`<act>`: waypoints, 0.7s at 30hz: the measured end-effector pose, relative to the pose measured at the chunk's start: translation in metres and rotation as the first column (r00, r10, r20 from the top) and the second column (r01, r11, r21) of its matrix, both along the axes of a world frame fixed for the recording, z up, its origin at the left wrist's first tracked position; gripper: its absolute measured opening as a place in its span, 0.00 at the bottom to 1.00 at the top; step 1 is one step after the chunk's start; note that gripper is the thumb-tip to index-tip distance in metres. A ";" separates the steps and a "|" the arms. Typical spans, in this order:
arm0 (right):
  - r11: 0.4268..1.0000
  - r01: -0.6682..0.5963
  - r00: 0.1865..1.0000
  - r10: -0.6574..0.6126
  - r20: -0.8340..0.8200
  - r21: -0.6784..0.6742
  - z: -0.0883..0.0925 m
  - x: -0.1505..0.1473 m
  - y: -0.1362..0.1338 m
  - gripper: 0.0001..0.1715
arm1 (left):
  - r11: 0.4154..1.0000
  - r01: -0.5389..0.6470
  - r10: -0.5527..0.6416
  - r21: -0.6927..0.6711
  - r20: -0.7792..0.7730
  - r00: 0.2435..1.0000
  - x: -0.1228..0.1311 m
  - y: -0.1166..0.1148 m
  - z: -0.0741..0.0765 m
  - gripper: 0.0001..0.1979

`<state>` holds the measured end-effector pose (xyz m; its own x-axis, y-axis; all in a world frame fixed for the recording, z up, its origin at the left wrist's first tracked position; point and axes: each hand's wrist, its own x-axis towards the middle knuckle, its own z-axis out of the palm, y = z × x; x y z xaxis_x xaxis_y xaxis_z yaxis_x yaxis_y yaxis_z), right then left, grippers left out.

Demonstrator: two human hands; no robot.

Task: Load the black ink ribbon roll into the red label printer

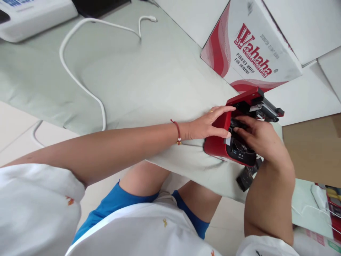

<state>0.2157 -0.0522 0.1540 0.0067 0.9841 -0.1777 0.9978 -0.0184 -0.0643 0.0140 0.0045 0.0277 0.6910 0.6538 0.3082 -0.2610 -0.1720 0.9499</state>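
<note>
A small red and black machine (217,144) with its lid raised stands near the front edge of a pale green cloth-covered table (149,78). My left hand (210,122) lies flat against the machine's red side, fingers stretched out, a red bracelet on the wrist. My right hand (259,137) reaches into the machine's black top from the right, fingers curled on a part inside; what they pinch is hidden.
A red and white Wahaha carton (250,49) stands right behind the machine. A white cable (80,83) loops across the table's left half. A white device (34,14) sits at the far left corner. A black part (246,177) hangs below the machine.
</note>
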 end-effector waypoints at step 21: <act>0.948 -0.230 0.907 0.291 -0.306 0.219 -0.001 -0.009 -0.061 0.24 | 1.000 -0.008 0.008 0.013 -0.005 1.000 -0.001 0.000 0.000 0.48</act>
